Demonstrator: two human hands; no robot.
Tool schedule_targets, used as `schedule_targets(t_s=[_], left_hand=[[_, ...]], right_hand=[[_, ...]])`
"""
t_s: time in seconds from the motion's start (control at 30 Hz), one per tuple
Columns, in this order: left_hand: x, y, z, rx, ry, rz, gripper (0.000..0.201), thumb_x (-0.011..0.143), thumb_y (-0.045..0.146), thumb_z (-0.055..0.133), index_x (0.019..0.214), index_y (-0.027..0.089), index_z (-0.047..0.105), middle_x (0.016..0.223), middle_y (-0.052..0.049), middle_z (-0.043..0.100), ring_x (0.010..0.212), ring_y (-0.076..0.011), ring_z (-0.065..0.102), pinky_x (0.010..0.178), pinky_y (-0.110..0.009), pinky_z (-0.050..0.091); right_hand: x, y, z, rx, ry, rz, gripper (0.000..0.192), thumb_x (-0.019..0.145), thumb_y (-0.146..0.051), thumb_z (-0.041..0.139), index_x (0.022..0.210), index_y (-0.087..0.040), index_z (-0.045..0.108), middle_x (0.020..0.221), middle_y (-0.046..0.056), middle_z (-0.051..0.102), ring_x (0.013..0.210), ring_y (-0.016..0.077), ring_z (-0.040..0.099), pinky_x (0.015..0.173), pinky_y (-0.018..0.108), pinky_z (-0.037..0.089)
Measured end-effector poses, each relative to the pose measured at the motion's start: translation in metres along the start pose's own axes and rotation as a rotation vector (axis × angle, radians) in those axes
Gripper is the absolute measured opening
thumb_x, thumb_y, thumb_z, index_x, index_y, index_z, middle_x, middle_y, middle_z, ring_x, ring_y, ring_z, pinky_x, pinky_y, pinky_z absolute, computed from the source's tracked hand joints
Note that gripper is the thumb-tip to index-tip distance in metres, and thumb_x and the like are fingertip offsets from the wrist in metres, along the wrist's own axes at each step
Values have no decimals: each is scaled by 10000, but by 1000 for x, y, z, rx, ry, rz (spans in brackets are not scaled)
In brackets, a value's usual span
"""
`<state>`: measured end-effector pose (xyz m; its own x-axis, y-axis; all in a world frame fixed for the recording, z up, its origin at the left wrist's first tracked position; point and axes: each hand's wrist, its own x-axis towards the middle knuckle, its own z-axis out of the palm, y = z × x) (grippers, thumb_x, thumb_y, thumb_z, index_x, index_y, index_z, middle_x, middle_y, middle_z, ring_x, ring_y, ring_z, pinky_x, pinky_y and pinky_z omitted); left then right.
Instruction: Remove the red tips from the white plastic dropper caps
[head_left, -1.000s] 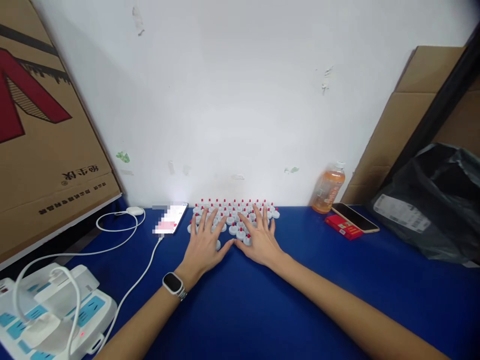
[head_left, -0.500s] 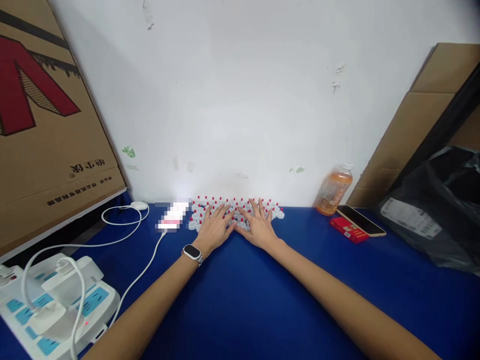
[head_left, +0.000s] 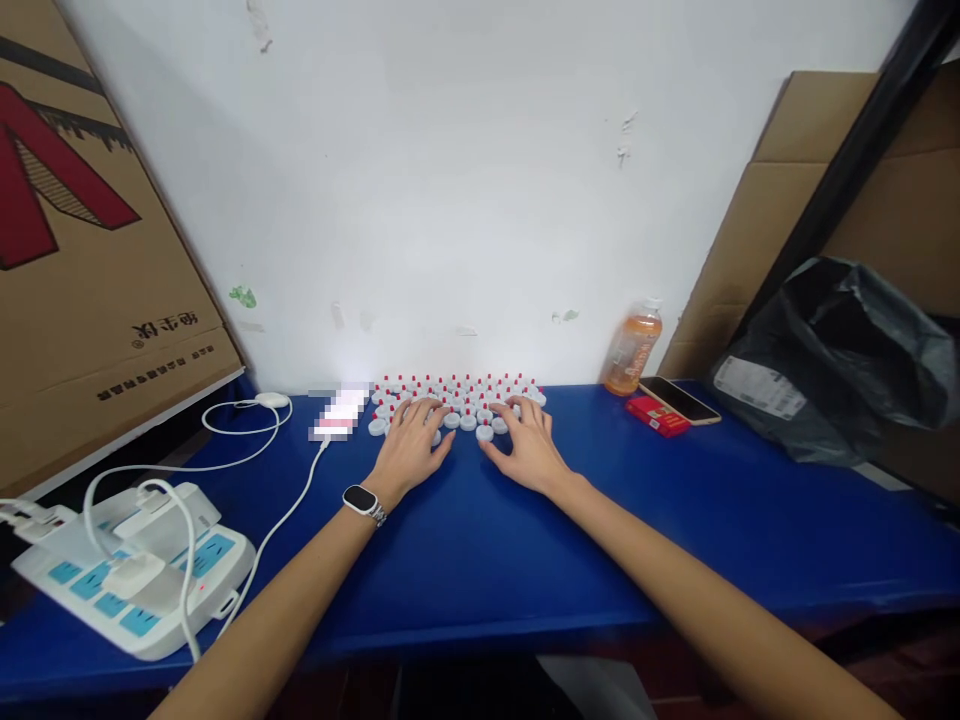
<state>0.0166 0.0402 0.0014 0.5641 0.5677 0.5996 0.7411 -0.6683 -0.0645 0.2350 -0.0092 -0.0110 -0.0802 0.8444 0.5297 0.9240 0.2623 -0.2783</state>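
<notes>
In the head view, a close cluster of white caps with red tips [head_left: 468,422] sat at the centre of the frame, on the blue table [head_left: 480,560] and near the wall [head_left: 450,200]. The left hand [head_left: 409,445] lay palm down over the cluster's front-left part, fingers slightly spread and bent, thumb held apart. The right hand [head_left: 529,445] mirrored it on the right, half open, its thumb near the frontmost cap. Neither was visibly closed around a cap; whether the hidden fingertips pressed on any, I could not tell.

A fingertip snagging a red tip could have toppled a cap, and a hard sideways push could have knocked tightly packed neighbours over or out of line. The white cable [head_left: 306,487], left of centre, ran near the left forearm, so a wide sweep might have caught it.

The visible red tips pointed upward. Each cap was round and squat, its axis roughly vertical through the tip; the cluster's long axis ran left to right, along the wall.
</notes>
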Motion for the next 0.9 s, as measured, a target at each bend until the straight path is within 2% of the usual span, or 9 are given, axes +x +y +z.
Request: schedule_targets(t_s=[0.1,0.2,0.33,0.47,0.63,0.77,0.9], left_hand=[[-3,13,-12,-36,-6,27,285,964,315,444,1174,194,595,1169,-110,607,1136,-265,536,1016,-448,401],[-4,21,-16,-112,-73,99,215,974,304,425,996,196,609,983,-77,626,958,-222,576,878,-368,443],[-5,21,-10,-195,-222,196,281,977,323,418,769,197,559,692,-21,587,671,-164,552,678,-289,399],[-6,16,0,-227,-328,173,362,971,361,421,660,198,509,563,3,553,527,-136,495,563,-267,290],[-8,15,0,-280,-339,90,388,957,404,439,639,190,494,552,7,542,502,-120,460,539,-264,238],[-8,17,-3,-426,-321,-32,433,962,436,419,614,182,456,523,31,474,484,-99,414,523,-248,238],[-6,16,-7,-545,-350,-116,463,950,481,428,600,180,450,510,42,453,478,-93,396,505,-240,243]], right_hand=[[-2,0,1,82,35,63,293,889,-400,552,1104,-220,640,1138,105,570,1128,271,503,943,415,398],[-2,0,8,180,-11,65,170,886,-344,552,930,-203,637,983,67,613,968,215,561,854,340,427],[5,-2,16,259,-79,104,118,857,-320,571,841,-203,559,814,13,627,724,150,567,660,261,400],[15,-4,20,268,-127,167,156,849,-336,566,779,-214,499,652,-35,584,583,125,521,558,239,326],[18,-3,22,289,-128,179,158,820,-339,596,757,-213,525,611,-42,580,558,123,522,542,236,321],[12,3,14,508,-124,140,103,802,-292,615,837,-196,626,681,-12,658,612,136,593,587,238,411],[8,11,4,628,-128,225,222,849,-389,596,789,-183,649,707,23,712,573,143,625,555,241,445]])
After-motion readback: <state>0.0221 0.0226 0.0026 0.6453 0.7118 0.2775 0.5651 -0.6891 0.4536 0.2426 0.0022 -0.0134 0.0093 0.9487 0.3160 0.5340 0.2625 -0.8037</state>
